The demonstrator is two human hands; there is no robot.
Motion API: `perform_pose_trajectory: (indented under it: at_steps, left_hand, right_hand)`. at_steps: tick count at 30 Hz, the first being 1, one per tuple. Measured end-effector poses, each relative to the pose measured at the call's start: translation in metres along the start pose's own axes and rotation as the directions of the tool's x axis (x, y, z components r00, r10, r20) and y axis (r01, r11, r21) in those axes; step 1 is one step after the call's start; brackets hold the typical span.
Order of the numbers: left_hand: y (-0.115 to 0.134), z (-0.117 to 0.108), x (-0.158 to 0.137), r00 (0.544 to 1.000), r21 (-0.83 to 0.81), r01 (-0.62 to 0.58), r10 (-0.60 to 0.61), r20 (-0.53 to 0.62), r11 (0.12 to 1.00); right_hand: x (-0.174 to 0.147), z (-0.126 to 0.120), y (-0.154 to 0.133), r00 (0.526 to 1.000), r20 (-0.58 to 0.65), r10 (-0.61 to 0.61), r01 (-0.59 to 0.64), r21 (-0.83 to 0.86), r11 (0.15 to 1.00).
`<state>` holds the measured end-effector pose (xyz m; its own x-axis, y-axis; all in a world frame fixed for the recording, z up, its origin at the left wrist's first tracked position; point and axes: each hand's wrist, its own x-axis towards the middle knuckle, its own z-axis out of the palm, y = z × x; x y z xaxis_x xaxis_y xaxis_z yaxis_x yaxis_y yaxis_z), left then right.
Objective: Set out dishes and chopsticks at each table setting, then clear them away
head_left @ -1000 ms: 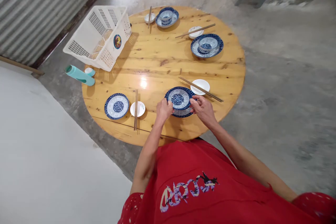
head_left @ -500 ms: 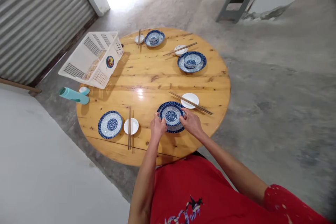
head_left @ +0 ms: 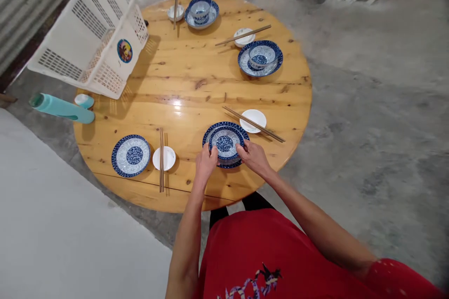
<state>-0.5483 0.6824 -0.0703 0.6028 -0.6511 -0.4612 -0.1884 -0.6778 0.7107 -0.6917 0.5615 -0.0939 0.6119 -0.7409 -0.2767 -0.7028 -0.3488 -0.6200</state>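
Observation:
Directly in front of me, a blue-and-white bowl (head_left: 226, 144) is pinched at its rim from both sides, by my left hand (head_left: 206, 161) and my right hand (head_left: 254, 155). Under it lies a blue-rimmed plate (head_left: 224, 125); I cannot tell whether the bowl rests on it. Just beyond my right hand is a small white dish (head_left: 257, 117), with a pair of chopsticks (head_left: 252, 124) across it. Left of my left hand, another small white dish (head_left: 169, 159) bears chopsticks (head_left: 162, 161), and beside it lies a blue-patterned plate (head_left: 131, 155).
The round wooden table (head_left: 185, 79) carries two more settings at its far side, each a plate with a bowl (head_left: 261, 58), a small dish and chopsticks. A white plastic basket (head_left: 115, 67) sits at the left edge, near a turquoise bottle (head_left: 66, 108) and its cap (head_left: 84, 100).
The view has dipped and come closer to the table. Both hands keep their hold on the bowl, which sits slightly farther toward the plate's middle.

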Motion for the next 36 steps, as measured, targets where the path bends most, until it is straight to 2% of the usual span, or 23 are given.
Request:
perform_pose_trajectory:
  at_steps: [7,13,18,23,28,32,36]
  left_hand:
    - [0.0,0.003,0.006,0.995,-0.17,0.098,-0.093,0.036,0.981]
    - [0.002,0.008,0.005,0.987,-0.264,0.149,-0.16,-0.022,0.953]
    - [0.002,0.017,0.002,0.973,-0.286,0.165,-0.203,-0.11,0.944]
    - [0.006,0.018,-0.012,0.96,-0.295,0.145,-0.207,-0.189,0.944]
    - [0.036,0.01,-0.021,0.973,-0.229,0.054,-0.103,-0.207,0.972]
    - [0.067,0.017,-0.017,0.99,-0.153,0.002,-0.024,-0.142,0.988]
    - [0.095,0.027,-0.004,0.995,-0.18,-0.068,0.053,-0.084,0.981]
  right_hand:
    - [0.004,-0.013,-0.013,0.993,0.114,-0.018,0.001,0.146,0.989]
    - [0.014,-0.02,-0.014,0.944,0.327,-0.036,-0.07,0.306,0.949]
    - [0.022,-0.021,-0.017,0.935,0.353,-0.043,-0.057,0.267,0.962]
    - [0.021,-0.036,-0.023,0.922,0.375,-0.097,-0.022,0.299,0.954]
    - [0.012,-0.058,-0.021,0.953,0.265,-0.143,0.035,0.375,0.926]
    - [0.013,-0.079,-0.008,0.97,0.225,-0.092,-0.009,0.411,0.912]
    - [0.031,-0.108,0.003,0.977,0.214,-0.02,-0.07,0.403,0.912]
